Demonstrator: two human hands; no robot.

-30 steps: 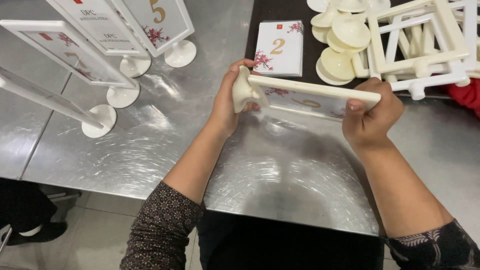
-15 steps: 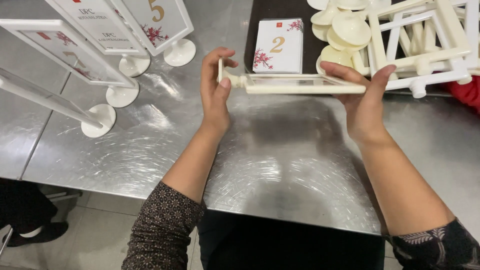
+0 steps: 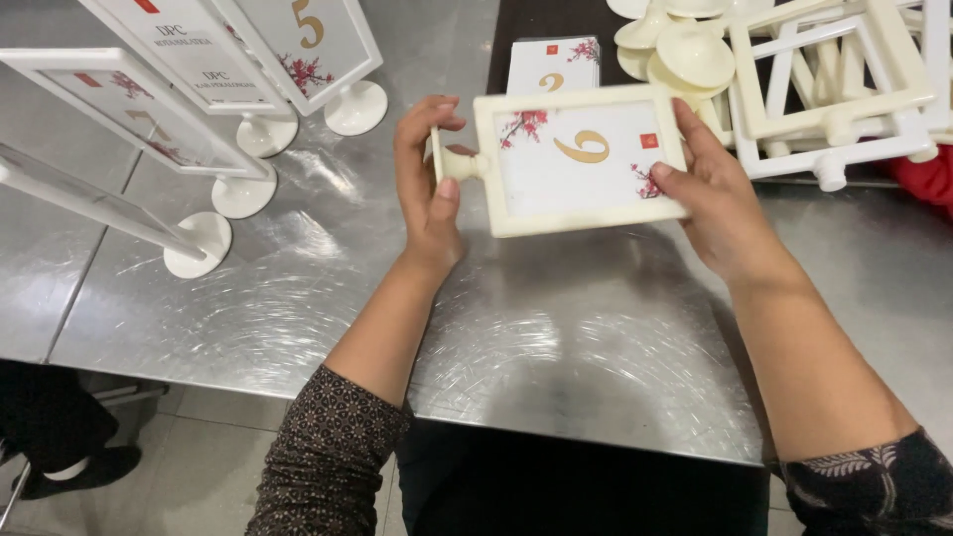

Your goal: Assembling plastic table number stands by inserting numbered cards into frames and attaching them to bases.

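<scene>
While the cream plastic table-number frame (image 3: 579, 159) lies sideways above the brushed steel table (image 3: 556, 367), its pane holds a white card with a gold numeral and red blossoms (image 3: 581, 149). The left hand (image 3: 429, 189) closes around its round base (image 3: 437, 164); the right hand (image 3: 717, 194) pinches the opposite edge.

Round base (image 3: 437, 164) of held cream frame – mostly hidden behind left hand (image 3: 429, 189). Card stack (image 3: 552, 67) – lower part covered by frame. Empty frames (image 3: 844, 89) and loose bases (image 3: 685, 45) cut off at top/right edge; nearest stand (image 3: 109, 213) cropped at left.
</scene>
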